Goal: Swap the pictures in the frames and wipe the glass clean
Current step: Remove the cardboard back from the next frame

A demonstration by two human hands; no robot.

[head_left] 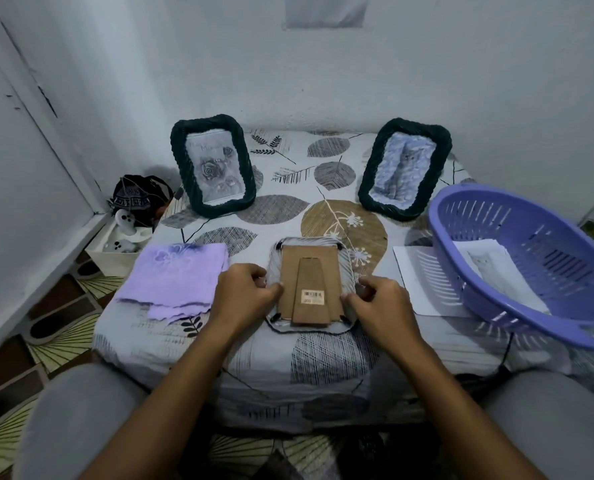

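Note:
A picture frame (311,254) lies face down in the middle of the table, its brown cardboard back (310,282) and barcode sticker facing up. My left hand (245,292) grips the frame's left edge with curled fingers. My right hand (380,303) grips its right edge the same way. Two dark woven frames stand at the back: the left frame (213,168) shows a grey rose picture, the right frame (404,168) shows a cat picture. A folded purple cloth (177,275) lies to the left of my left hand.
A purple plastic basket (531,265) sits tilted at the right, over loose paper sheets (416,278). The table wears a leaf-patterned cover (340,216). A dark bag (139,199) and a white box of small items (115,251) stand on the floor at left. Walls close in behind.

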